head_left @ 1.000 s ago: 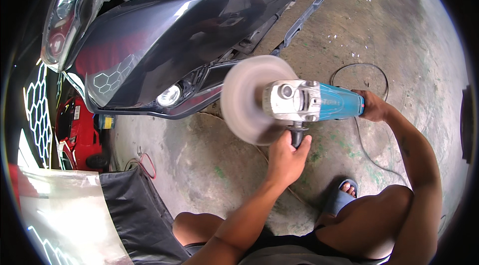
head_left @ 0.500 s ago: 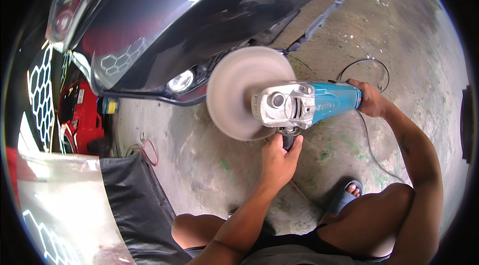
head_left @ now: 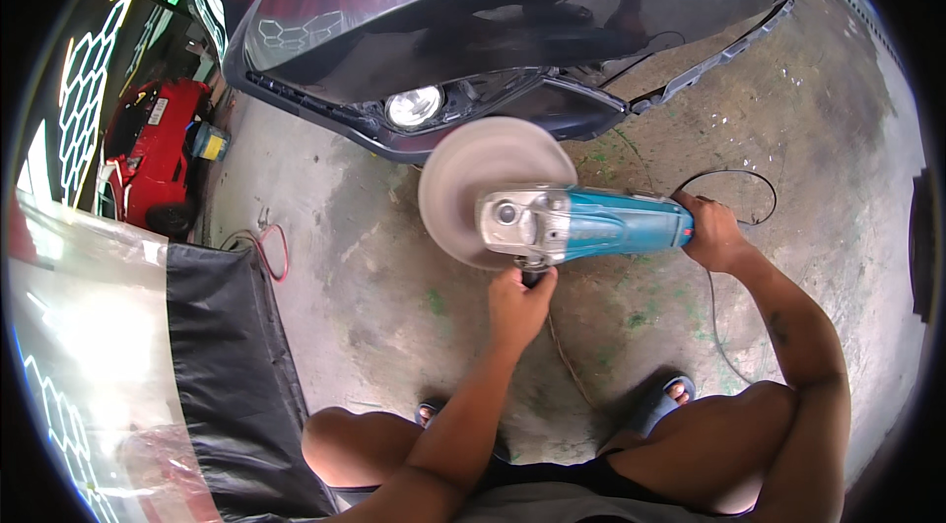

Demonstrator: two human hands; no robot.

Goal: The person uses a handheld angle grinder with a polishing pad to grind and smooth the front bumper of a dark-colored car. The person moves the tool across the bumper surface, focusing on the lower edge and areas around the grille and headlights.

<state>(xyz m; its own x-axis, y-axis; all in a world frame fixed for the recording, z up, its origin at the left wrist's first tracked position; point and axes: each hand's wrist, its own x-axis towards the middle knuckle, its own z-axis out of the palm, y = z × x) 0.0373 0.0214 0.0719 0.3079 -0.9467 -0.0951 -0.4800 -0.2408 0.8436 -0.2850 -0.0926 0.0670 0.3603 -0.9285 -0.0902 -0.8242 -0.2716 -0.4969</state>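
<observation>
A teal car polisher (head_left: 621, 223) with a silver gear head stretches across the middle of the view. Its round, pale polishing pad (head_left: 493, 163) looks blurred, as if spinning. My left hand (head_left: 520, 304) is closed round the black side handle below the gear head. At the rear end, my right hand (head_left: 714, 235) wraps the polisher's grip; its fingers are partly hidden. Just beyond the pad is a dark grey car bumper (head_left: 552, 31) with a round fog light (head_left: 414, 107). The pad overlaps the bumper's lower edge in view; whether they touch I cannot tell.
A black power cord (head_left: 717, 316) runs from the polisher and loops on the stained concrete floor (head_left: 394, 326). To the left stands a panel of clear plastic sheet and black cloth (head_left: 232, 365). Farther off are a red car (head_left: 163, 154), a bucket (head_left: 210, 144) and a red hose (head_left: 279, 262).
The view has shifted, so the bumper appears higher and more of its right end shows. The polisher sits slightly farther left and more level, with both hands still gripping it.
</observation>
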